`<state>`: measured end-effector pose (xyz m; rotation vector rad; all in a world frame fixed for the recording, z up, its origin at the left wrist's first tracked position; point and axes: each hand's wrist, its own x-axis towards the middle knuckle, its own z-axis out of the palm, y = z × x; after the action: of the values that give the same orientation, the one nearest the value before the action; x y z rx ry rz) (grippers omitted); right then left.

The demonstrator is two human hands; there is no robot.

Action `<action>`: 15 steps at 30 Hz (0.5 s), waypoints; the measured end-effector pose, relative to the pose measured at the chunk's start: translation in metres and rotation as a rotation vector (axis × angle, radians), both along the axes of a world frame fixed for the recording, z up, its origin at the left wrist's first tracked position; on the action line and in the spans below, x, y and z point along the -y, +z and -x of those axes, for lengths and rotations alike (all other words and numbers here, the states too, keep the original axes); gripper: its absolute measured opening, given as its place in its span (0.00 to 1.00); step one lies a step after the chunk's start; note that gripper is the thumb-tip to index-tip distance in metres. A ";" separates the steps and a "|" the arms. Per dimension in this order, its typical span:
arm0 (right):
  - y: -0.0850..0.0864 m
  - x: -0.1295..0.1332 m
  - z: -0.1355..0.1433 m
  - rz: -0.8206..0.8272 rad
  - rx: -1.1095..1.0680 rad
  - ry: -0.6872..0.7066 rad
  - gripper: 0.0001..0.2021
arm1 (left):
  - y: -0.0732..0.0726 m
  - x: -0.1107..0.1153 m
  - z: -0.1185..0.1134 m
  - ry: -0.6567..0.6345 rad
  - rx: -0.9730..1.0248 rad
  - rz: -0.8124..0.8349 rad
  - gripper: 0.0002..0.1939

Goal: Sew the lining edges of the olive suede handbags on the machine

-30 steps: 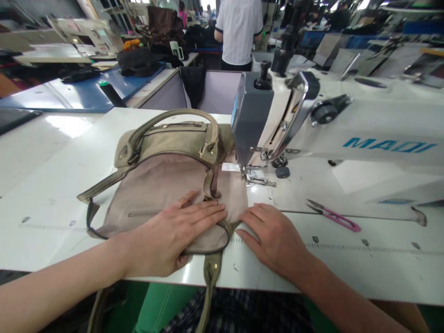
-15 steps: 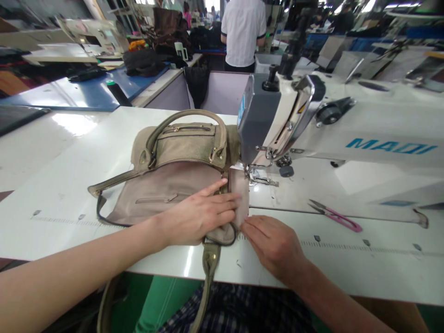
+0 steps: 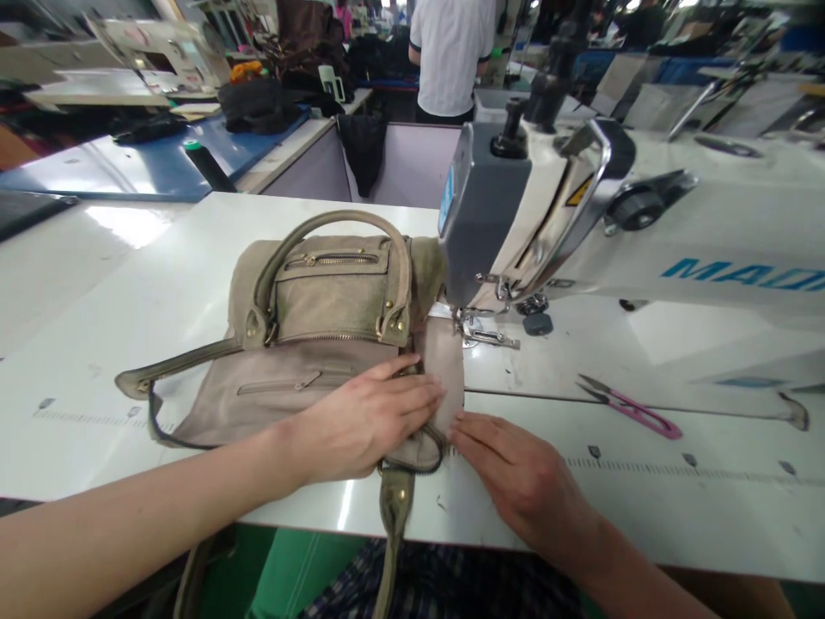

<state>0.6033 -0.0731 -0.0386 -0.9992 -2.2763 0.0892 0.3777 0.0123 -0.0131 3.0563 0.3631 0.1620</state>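
An olive bag (image 3: 335, 297) lies on the white table, its pinkish-brown lining (image 3: 258, 404) spread toward me. My left hand (image 3: 380, 413) rests flat on the lining near its right side, fingers slightly apart. The fingertips of my right hand (image 3: 509, 464) pinch the lower edge of a pale lining strip (image 3: 443, 370). That strip's right edge runs up to the presser foot of the sewing machine (image 3: 483, 215). One bag handle (image 3: 394, 499) hangs over the table's front edge.
Pink-handled thread snips (image 3: 638, 413) lie on the table (image 3: 709, 516) to the right. Behind are a blue table (image 3: 161, 163) with a dark cone (image 3: 210, 165), a black cloth (image 3: 362, 150) and a person in a white shirt (image 3: 451, 60).
The bag's left part and upper handle have shifted left and slightly toward me. Both hands sit slightly lower in view, still on the lining. The camera view has shifted a little.
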 end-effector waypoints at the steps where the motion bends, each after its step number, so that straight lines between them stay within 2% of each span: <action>1: -0.002 0.001 -0.002 0.018 0.003 0.005 0.17 | 0.000 -0.002 0.000 -0.009 0.004 -0.001 0.20; 8: 0.000 -0.003 -0.006 0.109 0.041 0.035 0.17 | 0.009 -0.011 0.003 -0.108 0.016 -0.046 0.21; 15: -0.001 -0.025 -0.014 0.078 0.074 0.026 0.20 | 0.004 -0.023 -0.001 -0.077 0.064 0.014 0.21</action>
<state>0.6169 -0.0484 -0.0396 -1.0288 -2.3687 0.1550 0.3790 0.0357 -0.0092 3.0365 0.2411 0.2520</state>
